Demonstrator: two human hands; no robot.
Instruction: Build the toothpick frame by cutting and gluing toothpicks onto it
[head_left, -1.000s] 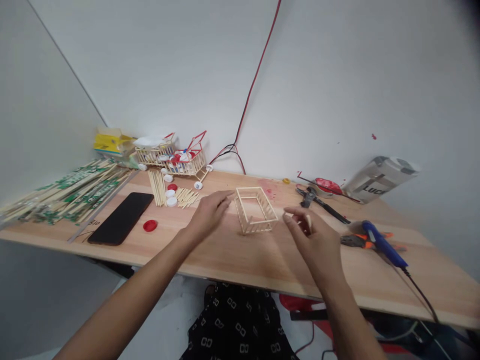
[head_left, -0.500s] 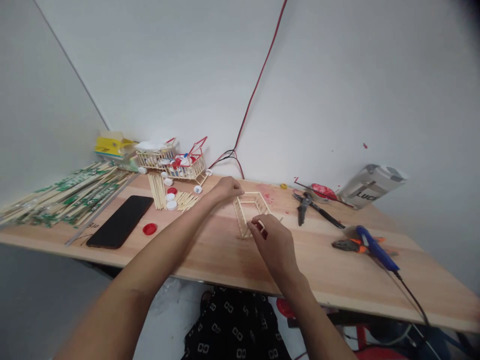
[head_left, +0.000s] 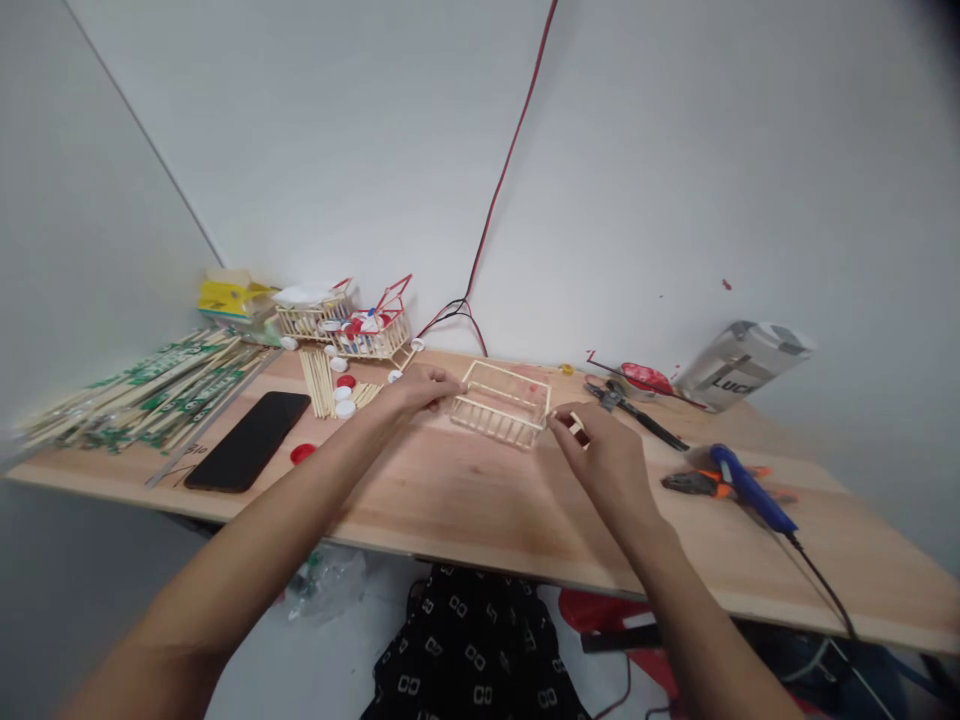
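A small openwork basket of thin wooden sticks [head_left: 496, 432] is on or just above the table in front of me, its row of upright sticks facing me. My left hand [head_left: 426, 392] is closed, fingertips pinching the basket's left end. At the right end, the thumb and finger of my right hand [head_left: 604, 445] are closed on a corner. Pale stick ends show among the right hand's fingers; whether they belong to the basket I cannot tell.
Finished stick carts [head_left: 371, 335] stand by the wall. Left lie loose sticks [head_left: 318, 382], white caps [head_left: 345, 409], a red cap [head_left: 302, 454], a phone [head_left: 249, 442] and packed skewers [head_left: 161, 390]. Right are black-handled pliers [head_left: 652, 428], orange-handled pliers [head_left: 690, 484] and a blue glue gun [head_left: 752, 490].
The basket has been turned so its long side faces me. My left hand has come down toward me to its left end, and my right hand has moved right to the other end.
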